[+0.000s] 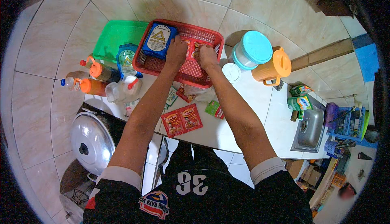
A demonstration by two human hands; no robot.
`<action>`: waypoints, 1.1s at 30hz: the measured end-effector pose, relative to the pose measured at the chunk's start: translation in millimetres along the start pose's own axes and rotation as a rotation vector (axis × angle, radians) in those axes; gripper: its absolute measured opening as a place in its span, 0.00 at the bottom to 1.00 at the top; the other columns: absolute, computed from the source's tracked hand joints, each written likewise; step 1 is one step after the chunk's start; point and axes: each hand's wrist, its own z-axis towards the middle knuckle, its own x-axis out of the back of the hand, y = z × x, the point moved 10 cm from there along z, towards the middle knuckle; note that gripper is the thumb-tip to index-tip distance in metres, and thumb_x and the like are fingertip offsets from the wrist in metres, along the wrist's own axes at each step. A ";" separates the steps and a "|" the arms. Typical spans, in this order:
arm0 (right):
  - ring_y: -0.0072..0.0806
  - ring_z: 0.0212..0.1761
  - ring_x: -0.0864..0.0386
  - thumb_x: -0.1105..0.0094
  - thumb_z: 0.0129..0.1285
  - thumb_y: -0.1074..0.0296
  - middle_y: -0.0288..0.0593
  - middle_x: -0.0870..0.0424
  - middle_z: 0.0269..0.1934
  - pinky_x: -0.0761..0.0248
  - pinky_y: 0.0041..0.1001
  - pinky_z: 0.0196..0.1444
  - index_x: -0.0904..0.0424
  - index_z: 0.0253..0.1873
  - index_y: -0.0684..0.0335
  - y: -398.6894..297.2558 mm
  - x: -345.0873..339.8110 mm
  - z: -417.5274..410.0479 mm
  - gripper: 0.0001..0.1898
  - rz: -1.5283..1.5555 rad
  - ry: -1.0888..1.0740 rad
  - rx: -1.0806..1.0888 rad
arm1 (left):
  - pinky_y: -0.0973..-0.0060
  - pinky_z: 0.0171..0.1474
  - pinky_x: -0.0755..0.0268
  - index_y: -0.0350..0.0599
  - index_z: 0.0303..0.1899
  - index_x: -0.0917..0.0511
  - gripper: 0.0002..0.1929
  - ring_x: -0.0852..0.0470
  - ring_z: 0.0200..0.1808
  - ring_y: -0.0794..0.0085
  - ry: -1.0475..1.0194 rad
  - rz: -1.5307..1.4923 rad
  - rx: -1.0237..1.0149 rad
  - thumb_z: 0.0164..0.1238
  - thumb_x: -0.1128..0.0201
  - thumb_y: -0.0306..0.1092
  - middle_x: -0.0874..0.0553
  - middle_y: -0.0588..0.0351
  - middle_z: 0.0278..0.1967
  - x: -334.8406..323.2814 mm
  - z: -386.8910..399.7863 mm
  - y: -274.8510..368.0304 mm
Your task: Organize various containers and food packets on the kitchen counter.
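Note:
Both my hands reach into a red plastic basket (pixel 179 77) at the back of the counter. Between them is a strip of red seasoning sachets (pixel 191 48); my left hand (pixel 176 52) has its fingers at the strip's left end, beside a blue packet (pixel 159 40) lying in the basket. My right hand (pixel 207 56) is closed on the strip's right end. On the counter nearer me lie another pair of red sachets (pixel 182 120), a green and red sachet (pixel 214 109) and a dark red packet (pixel 185 93). Whether my left fingers pinch the strip is hard to see.
Left of the basket stand a green plastic container (pixel 120 38), a blue pouch (pixel 126 60) and sauce bottles (pixel 91 86). A large lidded pot (pixel 91 141) is at lower left. Rightward are a turquoise-lidded jar (pixel 254 48), an orange pitcher (pixel 271 68) and a steel sink (pixel 312 129).

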 end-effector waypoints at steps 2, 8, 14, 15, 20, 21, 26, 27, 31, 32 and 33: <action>0.55 0.53 0.16 0.37 0.63 0.65 0.65 0.15 0.47 0.24 0.48 0.59 0.16 0.46 0.68 -9.0 4.2 -1.5 0.13 -0.038 0.031 0.040 | 0.56 0.53 0.25 0.36 0.34 0.19 0.05 0.20 0.49 0.47 -0.071 0.025 -0.014 0.56 0.38 0.24 0.21 0.39 0.44 -11.5 -0.1 1.9; 0.55 0.56 0.20 0.46 0.66 0.67 0.60 0.19 0.53 0.26 0.47 0.61 0.17 0.48 0.67 -11.1 -16.1 13.9 0.13 -0.127 0.148 0.170 | 0.55 0.55 0.25 0.35 0.35 0.20 0.06 0.19 0.51 0.44 -0.190 -0.021 -0.072 0.56 0.39 0.25 0.19 0.35 0.44 -44.4 -9.6 3.6; 0.54 0.60 0.23 0.50 0.68 0.65 0.59 0.21 0.56 0.31 0.48 0.65 0.20 0.55 0.64 15.6 -42.8 33.2 0.16 -0.156 0.114 0.170 | 0.53 0.58 0.25 0.33 0.36 0.20 0.07 0.19 0.51 0.40 -0.300 -0.080 -0.017 0.55 0.40 0.23 0.20 0.31 0.48 -66.0 -4.8 9.3; 0.53 0.61 0.23 0.45 0.67 0.63 0.59 0.21 0.57 0.34 0.49 0.67 0.20 0.55 0.61 7.4 -44.2 32.6 0.15 -0.154 0.120 0.182 | 0.52 0.58 0.25 0.33 0.36 0.20 0.07 0.19 0.51 0.39 -0.241 -0.083 -0.024 0.55 0.40 0.22 0.21 0.31 0.49 -62.3 -7.4 2.5; 0.53 0.62 0.24 0.53 0.69 0.67 0.59 0.21 0.58 0.29 0.47 0.64 0.20 0.54 0.68 -3.4 -44.3 28.3 0.17 -0.170 0.093 0.223 | 0.50 0.55 0.24 0.32 0.37 0.21 0.07 0.18 0.50 0.36 -0.250 -0.166 -0.038 0.56 0.41 0.20 0.21 0.28 0.50 -69.6 -7.4 -7.6; 0.54 0.62 0.23 0.53 0.69 0.67 0.60 0.21 0.58 0.29 0.47 0.64 0.20 0.54 0.68 -7.2 -43.7 27.7 0.16 -0.176 0.075 0.235 | 0.50 0.54 0.24 0.31 0.39 0.21 0.09 0.18 0.49 0.36 -0.247 -0.198 -0.037 0.56 0.42 0.20 0.22 0.28 0.50 -69.3 -7.9 -9.6; 0.54 0.56 0.19 0.52 0.69 0.68 0.62 0.19 0.53 0.24 0.48 0.58 0.20 0.52 0.69 -4.3 -34.8 30.4 0.15 -0.129 0.049 0.161 | 0.51 0.52 0.22 0.31 0.47 0.24 0.14 0.18 0.50 0.38 -0.156 -0.243 -0.067 0.58 0.42 0.19 0.21 0.29 0.50 -58.6 -5.4 -12.5; 0.55 0.52 0.17 0.52 0.69 0.68 0.62 0.18 0.51 0.22 0.48 0.56 0.20 0.52 0.68 -7.2 -32.6 30.6 0.15 -0.118 0.065 0.179 | 0.52 0.52 0.22 0.32 0.49 0.26 0.15 0.18 0.50 0.39 -0.154 -0.247 -0.059 0.59 0.42 0.19 0.21 0.29 0.51 -56.8 -6.2 -15.0; 0.56 0.51 0.16 0.52 0.70 0.68 0.63 0.17 0.49 0.21 0.48 0.55 0.20 0.53 0.67 11.1 -41.2 36.0 0.14 -0.128 -0.006 0.124 | 0.52 0.52 0.21 0.33 0.50 0.26 0.15 0.18 0.53 0.38 -0.241 -0.224 -0.018 0.61 0.43 0.20 0.21 0.29 0.51 -61.3 1.7 -6.5; 0.57 0.53 0.17 0.50 0.70 0.65 0.63 0.16 0.49 0.23 0.49 0.57 0.21 0.55 0.62 22.0 -42.8 41.0 0.14 -0.107 -0.018 0.085 | 0.51 0.52 0.21 0.33 0.51 0.26 0.15 0.18 0.54 0.39 -0.268 -0.217 0.003 0.62 0.44 0.20 0.21 0.29 0.52 -63.2 3.0 0.1; 0.58 0.55 0.18 0.49 0.71 0.62 0.63 0.16 0.50 0.25 0.51 0.59 0.22 0.57 0.57 20.2 -44.0 44.6 0.15 -0.077 -0.030 0.064 | 0.51 0.53 0.21 0.34 0.51 0.27 0.14 0.18 0.54 0.39 -0.292 -0.193 0.034 0.63 0.44 0.20 0.21 0.30 0.52 -62.9 1.4 -5.4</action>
